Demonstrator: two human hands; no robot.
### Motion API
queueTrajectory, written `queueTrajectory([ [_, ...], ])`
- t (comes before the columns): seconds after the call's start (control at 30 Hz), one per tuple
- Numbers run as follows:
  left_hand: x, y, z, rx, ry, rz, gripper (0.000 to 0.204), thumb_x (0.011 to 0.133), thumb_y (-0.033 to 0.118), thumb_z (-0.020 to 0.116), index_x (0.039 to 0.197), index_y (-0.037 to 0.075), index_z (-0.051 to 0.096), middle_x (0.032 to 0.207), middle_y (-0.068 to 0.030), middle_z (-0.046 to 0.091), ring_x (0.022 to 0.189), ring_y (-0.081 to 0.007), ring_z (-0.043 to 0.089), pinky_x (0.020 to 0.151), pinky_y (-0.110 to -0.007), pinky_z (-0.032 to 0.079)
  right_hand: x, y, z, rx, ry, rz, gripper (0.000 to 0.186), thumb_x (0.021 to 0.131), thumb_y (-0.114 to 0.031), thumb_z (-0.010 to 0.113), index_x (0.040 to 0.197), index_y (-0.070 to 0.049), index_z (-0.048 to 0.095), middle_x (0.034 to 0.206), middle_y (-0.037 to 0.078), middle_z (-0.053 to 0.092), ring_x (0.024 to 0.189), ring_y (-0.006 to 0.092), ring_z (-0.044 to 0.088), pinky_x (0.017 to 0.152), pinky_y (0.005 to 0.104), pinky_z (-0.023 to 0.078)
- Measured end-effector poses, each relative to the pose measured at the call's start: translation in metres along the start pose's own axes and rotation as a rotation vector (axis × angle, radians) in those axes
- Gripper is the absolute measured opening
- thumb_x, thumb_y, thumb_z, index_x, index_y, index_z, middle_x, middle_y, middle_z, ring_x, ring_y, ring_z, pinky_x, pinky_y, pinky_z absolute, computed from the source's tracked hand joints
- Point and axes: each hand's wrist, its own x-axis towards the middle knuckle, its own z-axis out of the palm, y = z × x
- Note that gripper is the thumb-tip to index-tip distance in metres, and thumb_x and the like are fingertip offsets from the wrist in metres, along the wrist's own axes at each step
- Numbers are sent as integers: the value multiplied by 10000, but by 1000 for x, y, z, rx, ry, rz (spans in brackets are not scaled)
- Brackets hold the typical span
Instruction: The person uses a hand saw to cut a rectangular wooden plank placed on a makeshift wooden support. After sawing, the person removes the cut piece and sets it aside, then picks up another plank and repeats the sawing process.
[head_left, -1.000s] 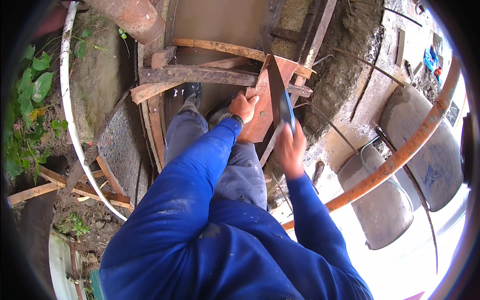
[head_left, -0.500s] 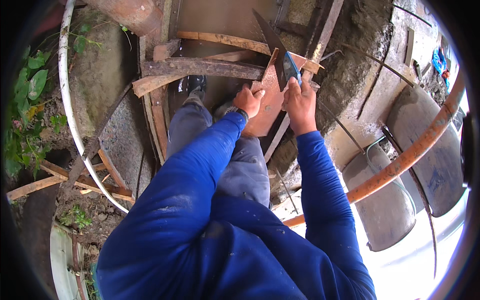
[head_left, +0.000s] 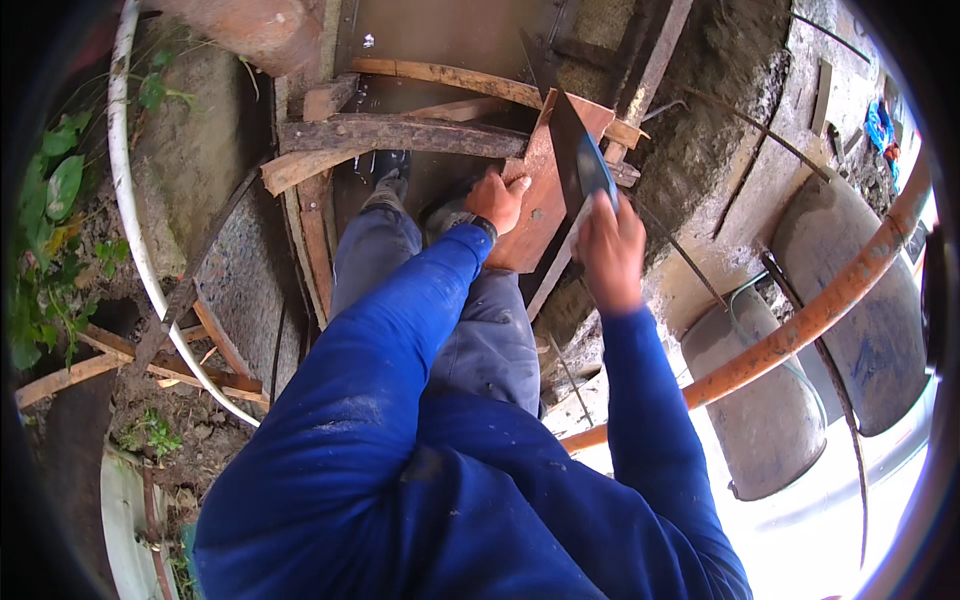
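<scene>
My left hand is closed on the left edge of a reddish-brown board, thumb on top. The board slants between my legs and the timbers ahead. My right hand, blurred by motion, is wrapped round the blue handle of a handsaw. Its dark blade crosses the board's upper part and points away from me; the far tip is faint. Just left of the board's far end lies a rough wooden beam. Behind it runs a longer wooden strip, its right end beyond the board.
Brown muddy water lies ahead, around my boots. An orange pipe curves along the right, over grey rounded containers. A white pipe bends down the left, near leafy plants and loose wood strips.
My right hand has drawn back toward me with the handsaw, sliding its blade along the board. My left hand stays in place on the board.
</scene>
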Motion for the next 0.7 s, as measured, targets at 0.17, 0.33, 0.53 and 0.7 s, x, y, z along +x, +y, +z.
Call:
queueTrajectory([
  [0.17,7,-1,-14,-20,-68,11,710,981,612,697,1259,-40,661,1269,-340,724,1196,-524,695,1049,-570,549,29,10,29,354,38,187,289,1145,-263,590,988,-22,627,692,-26,566,570,63,520,503,283,430],
  [0.33,23,-21,-28,275,-77,250,696,979,613,681,1096,-72,734,1090,-337,756,1092,-515,726,971,-556,567,32,16,24,294,49,182,286,1119,-220,615,961,14,661,716,39,628,636,115,559,591,351,468],
  [0.53,33,130,-180,434,-94,647,361,1021,385,739,923,39,710,764,-133,725,710,-270,721,691,-450,563,25,13,25,139,127,71,308,1090,-235,637,1164,59,691,820,166,680,754,267,622,697,431,507],
  [0.7,75,259,-128,923,-338,864,571,916,492,810,1268,48,731,1161,-172,774,1134,-377,732,933,-495,575,22,11,28,122,84,60,365,1072,-229,643,1282,66,689,979,336,731,996,537,716,842,556,546],
])
